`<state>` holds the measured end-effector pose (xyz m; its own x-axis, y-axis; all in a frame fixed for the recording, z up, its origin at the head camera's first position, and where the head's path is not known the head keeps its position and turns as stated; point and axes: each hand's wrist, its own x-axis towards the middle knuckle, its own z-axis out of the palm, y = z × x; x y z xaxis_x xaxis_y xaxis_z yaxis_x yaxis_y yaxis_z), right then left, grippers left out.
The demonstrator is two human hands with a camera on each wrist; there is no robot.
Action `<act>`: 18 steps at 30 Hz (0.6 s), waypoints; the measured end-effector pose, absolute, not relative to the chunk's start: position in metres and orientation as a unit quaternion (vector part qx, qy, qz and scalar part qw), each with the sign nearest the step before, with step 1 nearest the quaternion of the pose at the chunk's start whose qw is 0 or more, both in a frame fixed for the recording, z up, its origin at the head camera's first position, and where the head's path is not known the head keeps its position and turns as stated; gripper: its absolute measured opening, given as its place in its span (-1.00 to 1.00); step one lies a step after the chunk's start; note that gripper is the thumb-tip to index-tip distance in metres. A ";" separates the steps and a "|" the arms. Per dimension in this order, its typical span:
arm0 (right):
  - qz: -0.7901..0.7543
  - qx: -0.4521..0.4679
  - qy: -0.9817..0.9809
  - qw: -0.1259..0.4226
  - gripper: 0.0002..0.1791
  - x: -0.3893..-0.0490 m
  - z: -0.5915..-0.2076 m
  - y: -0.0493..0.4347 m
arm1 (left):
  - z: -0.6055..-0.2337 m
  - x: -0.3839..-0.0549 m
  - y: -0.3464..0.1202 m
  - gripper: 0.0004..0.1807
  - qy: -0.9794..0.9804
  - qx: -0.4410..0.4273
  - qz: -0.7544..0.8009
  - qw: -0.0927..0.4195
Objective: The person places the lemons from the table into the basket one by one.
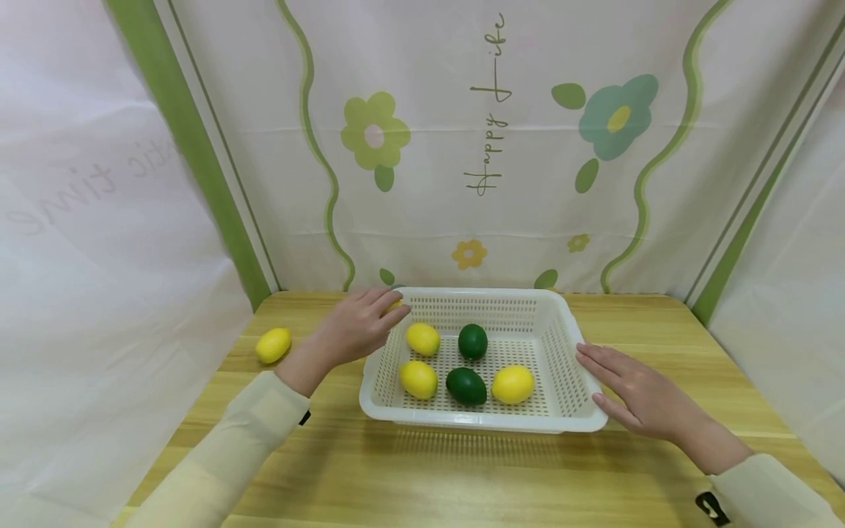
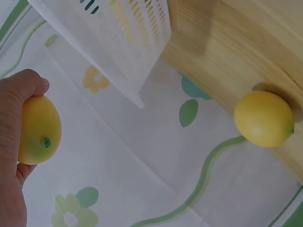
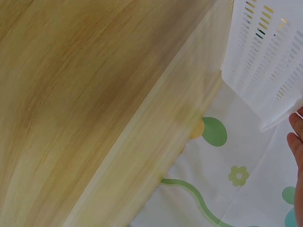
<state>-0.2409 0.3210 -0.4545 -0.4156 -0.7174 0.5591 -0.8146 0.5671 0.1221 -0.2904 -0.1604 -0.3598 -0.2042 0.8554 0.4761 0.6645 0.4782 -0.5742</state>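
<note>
My left hand [image 1: 359, 323] grips a yellow lemon [image 2: 40, 130] above the left rim of a white plastic basket [image 1: 488, 420]. In the head view that lemon is mostly hidden by the fingers. Inside the basket lie three yellow lemons, one of them a front-left lemon [image 1: 419, 380], and two dark green fruits, one of them an oval fruit [image 1: 466, 386] near the front. My right hand [image 1: 650, 396] rests its fairly straight fingers against the basket's right rim. Another lemon [image 1: 273, 345] sits on the table, left of my left hand.
The basket stands on a wooden table [image 1: 462, 484]. Behind it hangs a white curtain [image 1: 429, 205] with flower prints, and a white sheet [image 1: 99, 257] closes off the left side. A similar sheet [image 1: 785, 242] hangs at the right.
</note>
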 end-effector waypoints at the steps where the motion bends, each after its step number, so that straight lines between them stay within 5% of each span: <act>1: 0.084 0.458 -0.837 0.288 -0.33 -0.241 -0.454 0.321 | -0.360 -0.291 -0.159 -0.62 -0.766 -0.497 0.123 0.390; 18: 0.080 0.460 -0.837 0.287 -0.32 -0.240 -0.452 0.320 | -0.368 -0.296 -0.134 -0.67 -0.759 -0.523 0.138 0.363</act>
<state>-0.2404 0.3197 -0.4523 -0.4131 -0.7236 0.5530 -0.8152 0.5645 0.1297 -0.2960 -0.1338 -0.3677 -0.1898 0.8939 0.4060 0.6937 0.4147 -0.5888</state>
